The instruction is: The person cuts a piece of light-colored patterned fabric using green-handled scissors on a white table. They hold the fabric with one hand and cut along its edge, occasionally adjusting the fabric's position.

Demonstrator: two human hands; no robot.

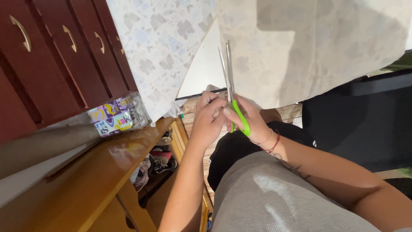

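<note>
My right hand (251, 122) grips green-handled scissors (230, 88) whose metal blades are slightly apart, pointing away from me into a gap in a pale patterned sheet of paper (300, 47). The sheet's other part (165, 47) hangs to the left of the blades. My left hand (208, 118) is closed beside the right one, its fingers touching the scissors near the pivot and the paper's edge; what it pinches is hidden.
A dark red cabinet (56, 64) with brass handles fills the upper left. A colourful wrapped roll (113, 116) lies on a wooden bench (98, 172), with shoes (161, 161) stored underneath. A dark surface (360, 124) lies at the right.
</note>
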